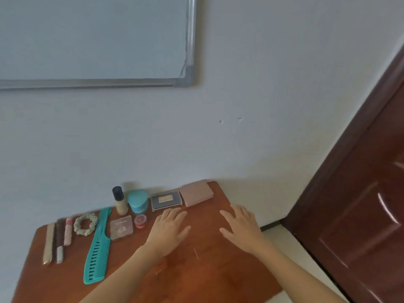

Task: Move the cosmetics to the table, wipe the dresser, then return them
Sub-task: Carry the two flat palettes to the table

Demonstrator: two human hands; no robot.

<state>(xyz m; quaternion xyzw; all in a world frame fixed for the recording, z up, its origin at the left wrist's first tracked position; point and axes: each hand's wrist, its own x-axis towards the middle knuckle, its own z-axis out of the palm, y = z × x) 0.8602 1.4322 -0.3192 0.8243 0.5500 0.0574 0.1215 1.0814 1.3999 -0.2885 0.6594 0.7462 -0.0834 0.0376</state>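
Fingers [175, 215] spread flat on dresser [209, 270]

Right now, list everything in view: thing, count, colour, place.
dresser top: 1, reddish-brown wood, below the wall
comb: 1, teal, left of centre
scrunchie: 1, pale green, left of comb
tubes: 3, beige, dark brown, pink, far left
bottle: 1, beige with black cap, upright at back
jar: 1, teal, right of bottle
clear palette: 1, pinkish, right of comb
small pot: 1, red, beside palette
dark case: 1, grey-black, at back
pink case: 1, back right corner
whiteboard: 1, on wall
door: 1, dark brown, right
left hand: flat, open
right hand: flat, open
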